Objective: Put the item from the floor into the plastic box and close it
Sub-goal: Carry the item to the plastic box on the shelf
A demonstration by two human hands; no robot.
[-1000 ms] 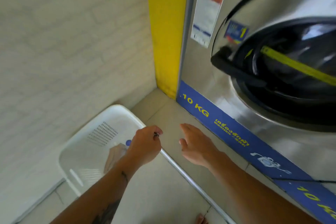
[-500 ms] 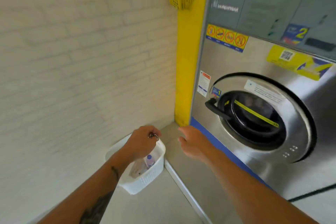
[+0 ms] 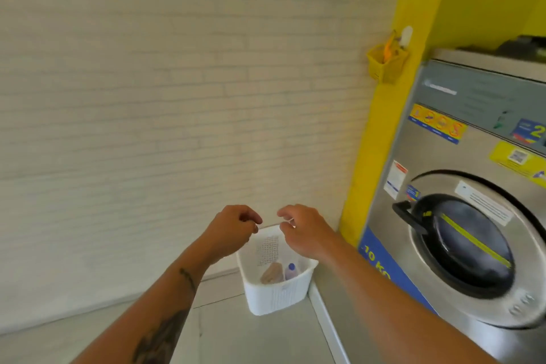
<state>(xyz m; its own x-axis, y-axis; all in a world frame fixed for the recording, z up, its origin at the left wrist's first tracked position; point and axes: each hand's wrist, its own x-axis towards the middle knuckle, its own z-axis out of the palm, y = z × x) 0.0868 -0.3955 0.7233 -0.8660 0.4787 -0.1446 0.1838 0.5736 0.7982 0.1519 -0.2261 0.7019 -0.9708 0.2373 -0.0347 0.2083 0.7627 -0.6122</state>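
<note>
My left hand [image 3: 233,227] is curled shut on something too small to name, perhaps the item; my right hand [image 3: 298,229] pinches loosely. Below them the basket [image 3: 277,295] stands open, holding a bottle [image 3: 291,270]. I judge closing is left.

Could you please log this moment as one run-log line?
left hand: closed, something small | right hand: pinching, contents unclear | white basket: floor, open, bottle inside

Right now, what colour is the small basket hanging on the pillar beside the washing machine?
Yellow, matching the pillar; the hanging basket shows best in the head view, the only one.
</note>
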